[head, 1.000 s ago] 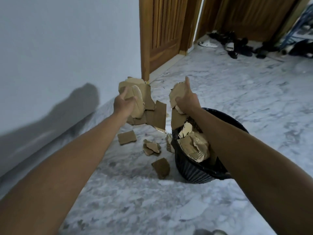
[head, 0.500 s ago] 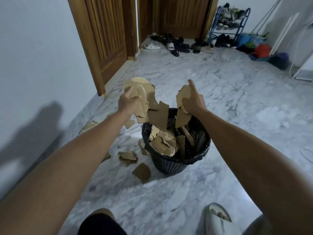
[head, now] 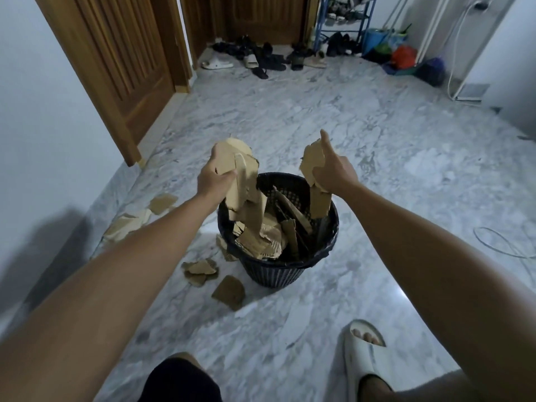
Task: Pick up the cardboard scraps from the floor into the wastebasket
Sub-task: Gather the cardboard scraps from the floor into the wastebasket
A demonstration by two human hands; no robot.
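A black mesh wastebasket point(head: 293, 278) stands on the marble floor, partly filled with cardboard pieces point(head: 268, 240). My left hand point(head: 211, 179) grips a bunch of cardboard scraps point(head: 242, 181) over the basket's left rim. My right hand point(head: 333, 172) holds another couple of scraps point(head: 314, 169) over the right rim, thumb up. More scraps lie on the floor: a dark piece point(head: 229, 291) and a small pile point(head: 200, 269) left of the basket, and lighter ones point(head: 130, 221) near the wall.
A white wall runs along the left, with wooden doors point(head: 116, 68) beyond. Shoes point(head: 261, 59) and a blue rack point(head: 345, 21) sit at the far end. A white cable point(head: 504, 242) lies at right. My slippered foot point(head: 365, 355) stands below the basket.
The view has swung so the basket is now centred under my hands. Both hands with their scraps have come over the basket's opening.
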